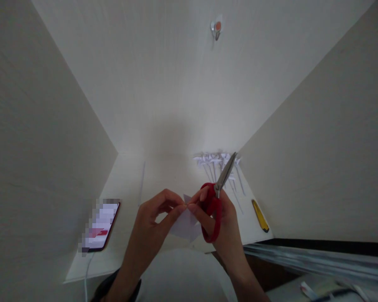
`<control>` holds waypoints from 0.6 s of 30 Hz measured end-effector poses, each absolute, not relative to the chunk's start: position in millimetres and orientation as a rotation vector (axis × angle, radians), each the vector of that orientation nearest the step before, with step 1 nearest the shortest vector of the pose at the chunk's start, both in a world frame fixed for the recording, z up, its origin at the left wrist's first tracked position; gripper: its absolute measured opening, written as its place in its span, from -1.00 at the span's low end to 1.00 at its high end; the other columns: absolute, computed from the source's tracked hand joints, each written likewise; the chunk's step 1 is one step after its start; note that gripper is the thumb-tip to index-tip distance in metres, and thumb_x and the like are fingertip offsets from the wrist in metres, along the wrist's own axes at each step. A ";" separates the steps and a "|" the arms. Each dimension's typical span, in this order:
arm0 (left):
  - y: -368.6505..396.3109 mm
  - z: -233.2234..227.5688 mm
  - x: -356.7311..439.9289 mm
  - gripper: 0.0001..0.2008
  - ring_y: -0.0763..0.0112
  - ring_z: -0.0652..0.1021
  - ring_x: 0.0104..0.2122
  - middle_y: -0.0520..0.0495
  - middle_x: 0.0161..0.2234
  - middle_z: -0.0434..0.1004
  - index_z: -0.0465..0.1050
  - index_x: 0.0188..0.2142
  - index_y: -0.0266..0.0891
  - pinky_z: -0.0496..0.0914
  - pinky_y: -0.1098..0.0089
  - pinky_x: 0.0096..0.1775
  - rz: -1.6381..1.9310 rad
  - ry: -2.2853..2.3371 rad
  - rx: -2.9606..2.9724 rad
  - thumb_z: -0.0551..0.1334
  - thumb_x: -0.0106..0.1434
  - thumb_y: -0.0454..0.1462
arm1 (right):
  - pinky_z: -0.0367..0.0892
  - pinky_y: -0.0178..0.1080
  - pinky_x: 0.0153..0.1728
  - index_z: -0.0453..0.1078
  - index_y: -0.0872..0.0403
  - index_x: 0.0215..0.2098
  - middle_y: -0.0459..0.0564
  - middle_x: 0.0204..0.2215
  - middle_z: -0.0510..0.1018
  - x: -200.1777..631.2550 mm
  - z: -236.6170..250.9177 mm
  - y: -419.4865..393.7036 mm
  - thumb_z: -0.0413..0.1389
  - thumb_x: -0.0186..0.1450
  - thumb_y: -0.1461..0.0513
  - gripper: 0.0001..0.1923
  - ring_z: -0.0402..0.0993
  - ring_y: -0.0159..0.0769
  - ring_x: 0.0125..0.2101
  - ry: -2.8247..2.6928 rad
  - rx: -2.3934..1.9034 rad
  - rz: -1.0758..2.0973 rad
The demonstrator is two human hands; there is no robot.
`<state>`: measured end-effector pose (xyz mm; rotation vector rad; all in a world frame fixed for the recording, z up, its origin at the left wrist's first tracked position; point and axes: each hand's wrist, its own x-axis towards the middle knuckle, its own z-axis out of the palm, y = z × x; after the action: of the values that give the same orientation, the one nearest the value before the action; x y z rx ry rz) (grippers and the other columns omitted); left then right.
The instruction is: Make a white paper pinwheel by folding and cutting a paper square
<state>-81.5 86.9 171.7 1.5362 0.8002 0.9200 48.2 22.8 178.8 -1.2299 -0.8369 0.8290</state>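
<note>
Both hands pinching white paper, right hand holding red scissors, closed blades pointing up-right, away

phone on desk left of hands, paper pinwheels behind, cutter right

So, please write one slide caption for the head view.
Left hand and right hand, holding red scissors, pinch white paper.

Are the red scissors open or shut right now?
Shut: the scissors in the right hand show their blades together as one closed point, aimed up and away.
</note>
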 end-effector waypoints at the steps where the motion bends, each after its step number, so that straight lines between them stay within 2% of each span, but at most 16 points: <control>1: 87.9 171.1 -82.0 -0.89 0.48 0.54 -0.48 0.08 -0.52 0.54 0.49 -0.49 -0.20 0.41 0.55 -0.42 0.907 0.798 1.534 0.31 0.17 -0.31 | 0.27 -0.33 -0.47 0.26 0.01 -0.46 -0.17 -0.53 0.50 47.0 178.2 22.0 0.30 0.09 0.29 -0.74 0.34 -0.39 -0.53 -0.810 -1.241 0.833; 8: 93.9 166.1 -87.6 -0.91 0.48 0.55 -0.51 0.07 -0.54 0.57 0.54 -0.52 -0.20 0.41 0.56 -0.43 0.771 0.780 1.536 0.33 0.11 -0.36 | 0.26 -0.32 -0.48 0.25 0.01 -0.46 -0.16 -0.53 0.46 37.6 168.7 12.8 0.33 0.07 0.24 -0.70 0.36 -0.36 -0.51 -0.644 -1.285 0.876; 18: 100.7 175.0 -93.6 -0.88 0.51 0.55 -0.49 0.09 -0.54 0.58 0.56 -0.52 -0.17 0.42 0.60 -0.40 0.600 0.663 1.536 0.35 0.09 -0.40 | 0.26 -0.37 -0.51 0.26 0.01 -0.42 -0.20 -0.52 0.46 20.8 172.8 -1.2 0.33 0.13 0.26 -0.71 0.38 -0.40 -0.52 -0.523 -1.215 0.836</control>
<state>-93.6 100.7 175.0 1.5355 0.6630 0.6004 20.8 -1.2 172.8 -1.2150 -0.5227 0.8359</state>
